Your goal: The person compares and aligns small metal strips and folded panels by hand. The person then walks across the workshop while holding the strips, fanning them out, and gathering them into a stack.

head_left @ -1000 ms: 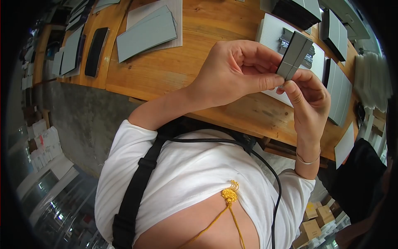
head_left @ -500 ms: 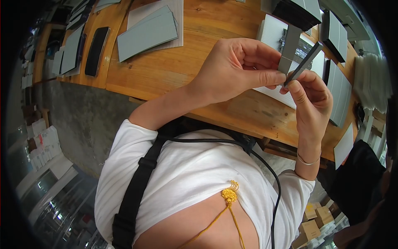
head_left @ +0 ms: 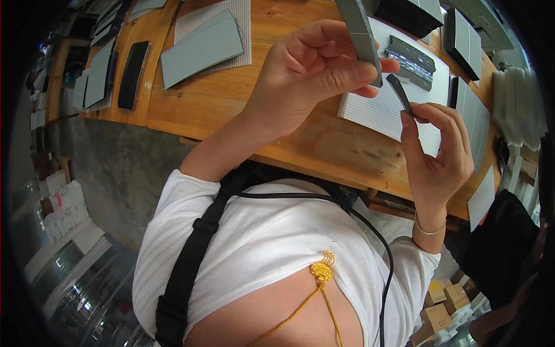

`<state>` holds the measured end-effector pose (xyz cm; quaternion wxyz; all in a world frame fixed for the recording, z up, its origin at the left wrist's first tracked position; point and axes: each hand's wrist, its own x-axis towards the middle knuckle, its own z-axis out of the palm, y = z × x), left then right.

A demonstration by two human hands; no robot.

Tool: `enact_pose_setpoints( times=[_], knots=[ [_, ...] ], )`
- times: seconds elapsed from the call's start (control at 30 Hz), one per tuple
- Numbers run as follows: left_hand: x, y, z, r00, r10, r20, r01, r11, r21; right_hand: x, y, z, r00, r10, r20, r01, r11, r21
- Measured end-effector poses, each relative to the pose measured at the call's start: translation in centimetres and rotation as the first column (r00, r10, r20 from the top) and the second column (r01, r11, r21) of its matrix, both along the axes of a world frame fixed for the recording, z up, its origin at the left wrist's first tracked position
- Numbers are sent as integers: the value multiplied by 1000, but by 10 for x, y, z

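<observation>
Pinched between the thumb and fingers of my left hand point(head_left: 315, 72) is a long grey strip point(head_left: 359, 34), raised over the table and running out of the top of the view. To its lower right, my right hand point(head_left: 436, 144) grips a short, dark, slightly curved strip point(head_left: 399, 93) by its lower end. The two strips are apart. Beyond them a bundle of dark grey strips with a shiny middle point(head_left: 411, 62) lies on a white ribbed sheet point(head_left: 425, 136).
Flat grey boards point(head_left: 202, 49) rest on a ribbed sheet at the upper left, near a black phone point(head_left: 134, 75). Stacked dark-edged boards point(head_left: 410, 14) and grey boxes point(head_left: 464, 45) stand at the upper right. A black cable point(head_left: 388, 272) hangs over my shirt.
The strips, side by side earlier, are now separated. My left hand has moved up and left with the longer strip; my right hand has moved slightly down and right with the short one.
</observation>
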<state>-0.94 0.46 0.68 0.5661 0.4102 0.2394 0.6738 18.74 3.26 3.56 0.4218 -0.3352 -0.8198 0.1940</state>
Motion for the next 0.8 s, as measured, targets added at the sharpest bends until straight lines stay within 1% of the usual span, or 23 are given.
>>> enact_pose_setpoints(
  times=[0.07, 0.1, 0.2, 0.27, 0.33, 0.37, 0.4, 0.47, 0.5, 0.53, 0.57, 0.6, 0.63, 0.67, 0.7, 0.77, 0.8],
  knots=[
    [0, -2, 3, 999, -43, -6, 43, 999, 32, 1, -1, 1, 997, -28, 65, 22, 996, 88],
    [1, -2, 3, 999, -44, -6, 45, 998, 32, 2, -1, 2, 997, -29, 65, 23, 996, 88],
    [1, -2, 3, 996, -83, -17, 84, 995, 59, 7, 1, 6, 989, -50, 140, 33, 992, 122],
    [0, -1, 2, 999, 29, -35, -29, 1000, 1, 13, 3, 14, 973, -110, 201, 88, 989, 118],
    [-2, 5, -9, 998, 58, -24, -58, 998, -3, 23, 18, 16, 959, -50, 280, -12, 977, 215],
    [-2, 7, -13, 996, 87, -17, -87, 996, -7, 26, 22, 18, 935, 31, 354, -99, 979, 176],
    [-1, 7, -13, 996, 86, -16, -87, 996, -8, 25, 24, 17, 934, 30, 355, -98, 980, 175],
    [1, 7, -12, 982, 127, -136, -132, 991, -30, 22, 27, 13, 852, 75, 519, -190, 966, 173],
    [2, 6, -11, 983, 126, -135, -132, 991, -30, 24, 29, 6, 844, 121, 523, -211, 971, 115],
    [4, 6, -10, 980, 110, -167, -120, 992, -49, 23, 30, 4, 843, 121, 523, -211, 971, 115],
    [5, 6, -9, 976, 93, -198, -109, 992, -67, 22, 31, 2, 821, 106, 561, -216, 967, 132],
    [7, 7, -7, 976, 94, -198, -109, 992, -67, 21, 31, 1, 797, 91, 597, -221, 964, 149],
    [11, 8, -5, 981, 63, -184, -84, 990, -110, 21, 32, 0, 796, 92, 598, -222, 964, 148],
    [14, 10, -4, 985, 33, -168, -58, 987, -151, 22, 32, -1, 788, 97, 607, -223, 966, 134],
    [15, 12, 0, 986, 34, -164, -60, 987, -151, 22, 32, -1, 779, 105, 618, -225, 967, 119],
    [18, 15, 7, 951, -47, -304, -19, 977, -212, 23, 32, 1, 782, 125, 610, -231, 968, 98],
    [19, 17, 8, 951, -45, -304, -21, 977, -212, 24, 31, 3, 787, 144, 600, -235, 969, 77]
  ],
)
